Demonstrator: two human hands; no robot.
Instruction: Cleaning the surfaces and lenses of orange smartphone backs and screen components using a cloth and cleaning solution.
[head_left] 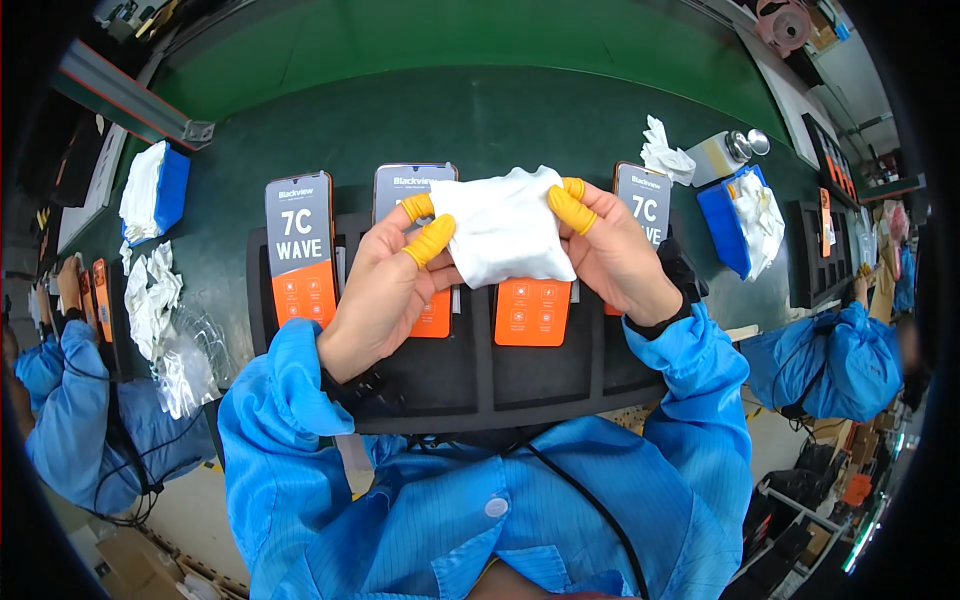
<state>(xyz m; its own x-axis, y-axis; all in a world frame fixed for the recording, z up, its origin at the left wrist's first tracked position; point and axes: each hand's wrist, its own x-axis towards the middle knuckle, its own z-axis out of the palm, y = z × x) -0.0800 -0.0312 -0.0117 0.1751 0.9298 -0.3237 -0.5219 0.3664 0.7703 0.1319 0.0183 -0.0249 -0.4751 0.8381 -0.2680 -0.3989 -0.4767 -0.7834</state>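
Observation:
A white wiping cloth (508, 228) is stretched between my two hands above a black tray (430, 385). My left hand (385, 285) pinches its left edge, and my right hand (615, 250) pinches the right edge. Yellow finger cots cover the thumb and a fingertip on each hand. Under the cloth lies a phone (531, 315) with an orange lower part; its top is hidden. To its left, another phone (415, 182) is partly behind my left hand. A grey and orange phone (300, 245) lies at the tray's left, and one more phone (643, 195) is behind my right hand.
Blue bins of white wipes stand at left (172, 190) and right (722, 225). Beside the right bin is a pump bottle (722, 158); crumpled wipes (152, 295) and clear plastic (188, 365) lie at left. Co-workers in blue sit on both sides (75, 410) (850, 360).

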